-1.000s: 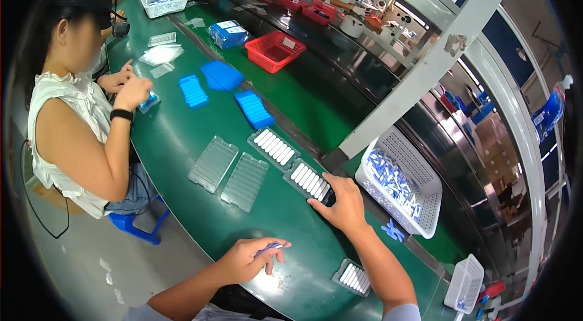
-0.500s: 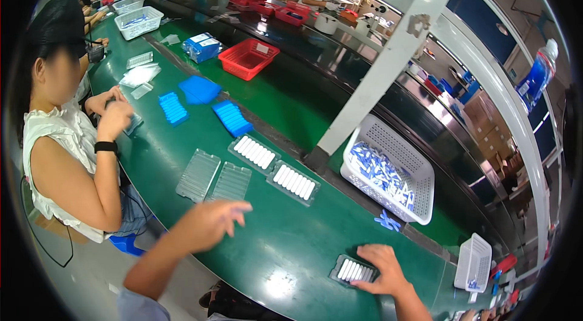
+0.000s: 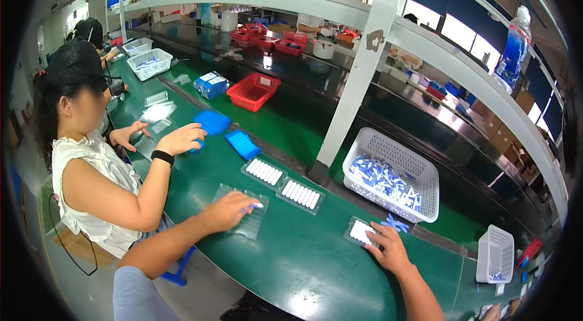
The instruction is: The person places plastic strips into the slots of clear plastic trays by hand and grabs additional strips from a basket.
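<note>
My left hand [image 3: 229,212] is closed, with a small blue-and-white stick [image 3: 252,206] pinched at its fingertips. It is above clear ridged plastic trays [image 3: 250,225], partly covering them. My right hand [image 3: 390,247] grips the right side of another clear tray [image 3: 352,237], its fingers over the edge. White sticks [image 3: 361,232] lie in a row in that tray; the fingers hide some. Farther left, two more clear trays [image 3: 264,173] [image 3: 302,194] sit side by side, each filled with a row of white sticks.
Loose blue sticks [image 3: 395,222] lie beyond my right hand. Behind them stands a white basket [image 3: 419,170] of blue and white pieces. A red basket [image 3: 254,93], a grey post [image 3: 352,84] and blue trays [image 3: 243,144] are farther off. A co-worker [image 3: 97,163] sits at left, hands over the table.
My right hand has pushed its tray away from me, close to the loose blue sticks. My left hand has moved over the empty clear trays. The co-worker's hands have parted; the view has tilted up.
</note>
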The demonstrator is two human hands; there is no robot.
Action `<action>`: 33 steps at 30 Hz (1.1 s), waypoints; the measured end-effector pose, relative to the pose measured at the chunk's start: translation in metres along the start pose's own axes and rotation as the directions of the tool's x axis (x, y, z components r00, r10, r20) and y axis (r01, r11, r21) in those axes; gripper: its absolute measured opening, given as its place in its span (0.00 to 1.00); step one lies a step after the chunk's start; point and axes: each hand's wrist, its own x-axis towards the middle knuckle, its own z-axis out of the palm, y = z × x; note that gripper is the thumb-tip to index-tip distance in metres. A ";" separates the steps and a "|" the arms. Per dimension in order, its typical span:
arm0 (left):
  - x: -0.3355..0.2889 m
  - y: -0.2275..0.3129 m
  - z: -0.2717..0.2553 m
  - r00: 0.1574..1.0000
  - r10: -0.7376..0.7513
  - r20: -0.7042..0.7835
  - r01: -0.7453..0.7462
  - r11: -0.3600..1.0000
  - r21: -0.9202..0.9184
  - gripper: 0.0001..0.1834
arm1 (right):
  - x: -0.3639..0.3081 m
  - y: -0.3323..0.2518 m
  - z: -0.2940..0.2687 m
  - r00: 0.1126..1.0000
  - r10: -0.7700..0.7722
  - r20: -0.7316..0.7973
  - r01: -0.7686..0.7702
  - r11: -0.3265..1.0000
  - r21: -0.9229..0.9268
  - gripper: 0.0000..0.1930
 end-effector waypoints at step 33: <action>0.109 0.132 0.140 0.767 -0.315 0.558 0.471 -0.313 -0.825 0.16 | -0.032 -0.129 0.005 0.976 -0.105 0.193 0.080 0.988 0.129 0.27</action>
